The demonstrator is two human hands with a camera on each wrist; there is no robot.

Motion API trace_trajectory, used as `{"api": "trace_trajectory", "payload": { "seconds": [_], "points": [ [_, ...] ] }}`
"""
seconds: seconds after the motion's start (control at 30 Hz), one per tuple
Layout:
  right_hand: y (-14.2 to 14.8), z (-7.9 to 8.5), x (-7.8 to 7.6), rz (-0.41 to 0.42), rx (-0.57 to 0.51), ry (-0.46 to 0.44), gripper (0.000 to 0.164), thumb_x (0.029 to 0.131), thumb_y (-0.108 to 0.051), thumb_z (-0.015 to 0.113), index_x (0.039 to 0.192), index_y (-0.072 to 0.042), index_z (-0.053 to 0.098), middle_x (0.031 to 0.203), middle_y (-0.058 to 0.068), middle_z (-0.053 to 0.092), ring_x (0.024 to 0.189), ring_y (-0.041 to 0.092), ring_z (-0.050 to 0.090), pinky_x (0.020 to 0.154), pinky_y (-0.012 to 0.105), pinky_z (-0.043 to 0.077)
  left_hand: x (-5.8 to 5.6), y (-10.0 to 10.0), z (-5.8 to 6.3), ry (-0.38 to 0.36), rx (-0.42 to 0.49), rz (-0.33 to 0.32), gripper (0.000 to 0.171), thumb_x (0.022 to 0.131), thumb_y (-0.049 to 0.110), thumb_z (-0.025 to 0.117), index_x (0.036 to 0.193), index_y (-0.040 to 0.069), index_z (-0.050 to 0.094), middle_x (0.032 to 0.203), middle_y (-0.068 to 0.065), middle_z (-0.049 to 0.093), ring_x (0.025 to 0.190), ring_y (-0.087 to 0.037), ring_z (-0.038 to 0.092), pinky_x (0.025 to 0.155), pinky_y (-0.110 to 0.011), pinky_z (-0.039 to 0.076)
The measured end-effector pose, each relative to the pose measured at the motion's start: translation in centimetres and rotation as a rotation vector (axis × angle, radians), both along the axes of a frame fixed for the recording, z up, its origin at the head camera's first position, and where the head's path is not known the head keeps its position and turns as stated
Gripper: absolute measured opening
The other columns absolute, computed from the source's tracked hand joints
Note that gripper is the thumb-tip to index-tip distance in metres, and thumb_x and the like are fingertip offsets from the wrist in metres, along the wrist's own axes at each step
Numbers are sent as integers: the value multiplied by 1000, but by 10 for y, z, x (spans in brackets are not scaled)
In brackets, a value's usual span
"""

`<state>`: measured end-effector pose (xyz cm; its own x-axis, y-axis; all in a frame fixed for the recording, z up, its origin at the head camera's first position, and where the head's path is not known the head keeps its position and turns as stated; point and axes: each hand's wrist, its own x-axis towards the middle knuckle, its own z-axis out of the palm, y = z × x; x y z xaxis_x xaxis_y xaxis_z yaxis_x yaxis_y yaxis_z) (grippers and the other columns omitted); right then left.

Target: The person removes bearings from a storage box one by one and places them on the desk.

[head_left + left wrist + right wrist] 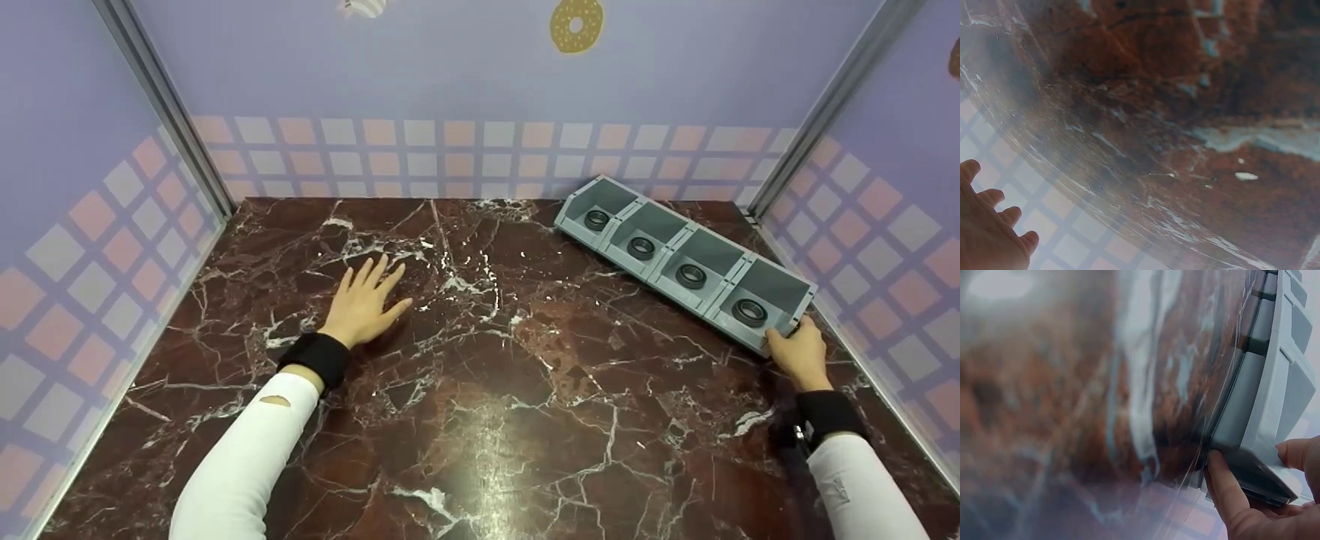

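Note:
A row of joined grey bins (pixel 705 301) stands slantwise on the right side of the marble-patterned table. Each compartment holds one dark ring-shaped part, such as the black ring (pixel 749 311) in the nearest one. My right hand (pixel 801 352) grips the near end of the bins; in the right wrist view the thumb is over the rim and a finger (pixel 1227 486) lies against the lower side. My left hand (pixel 363 304) is spread with straight fingers over the left-centre of the table, holding nothing. Only part of the left hand (pixel 994 225) shows in its wrist view.
The dark red table (pixel 480 390) has white veins and a bright reflection near the front. Purple walls with a pink and white tile pattern (pixel 459 135) close it in at the back and sides. Grey metal posts (pixel 832 105) stand in the back corners.

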<state>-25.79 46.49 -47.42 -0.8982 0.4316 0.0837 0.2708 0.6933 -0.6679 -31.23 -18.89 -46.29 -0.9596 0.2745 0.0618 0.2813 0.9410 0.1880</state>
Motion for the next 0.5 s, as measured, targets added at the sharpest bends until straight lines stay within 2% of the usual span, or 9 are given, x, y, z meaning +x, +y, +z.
{"api": "trace_trajectory", "payload": {
  "seconds": [0.1, 0.23, 0.37, 0.5],
  "points": [
    [1, -1, 1, 10, 4, 12, 51, 95, -12, 51, 136, 18, 43, 126, 44, 55, 113, 55, 57, 77, 35, 47, 1, 0, 0, 0, -4, 2, 69, 107, 50, 44, 165, 19, 24, 173, -17, 17, 161, -41, 15, 133, -60, 8],
    [2, -2, 1, 21, 7, 29, 50, 94, -11, 52, 133, 19, 44, 124, 45, 56, 112, 57, 57, 74, 31, 45, 1, 0, -1, 5, -2, -1, 69, 106, 49, 45, 164, 18, 26, 173, -17, 18, 161, -41, 16, 132, -60, 10],
    [2, -2, 1, 19, 16, 34, 50, 93, -11, 52, 133, 18, 45, 124, 44, 58, 110, 54, 59, 70, 22, 41, 1, 0, -1, 14, -2, -2, 69, 106, 50, 45, 164, 18, 27, 172, -17, 19, 160, -41, 18, 132, -60, 11],
    [2, -3, 2, 21, 28, 34, 51, 94, -13, 52, 134, 18, 45, 124, 44, 58, 110, 54, 60, 72, 26, 44, 1, 0, -1, 16, -2, 0, 69, 106, 50, 45, 164, 18, 27, 172, -17, 20, 160, -41, 18, 132, -60, 11]
  ]
}}
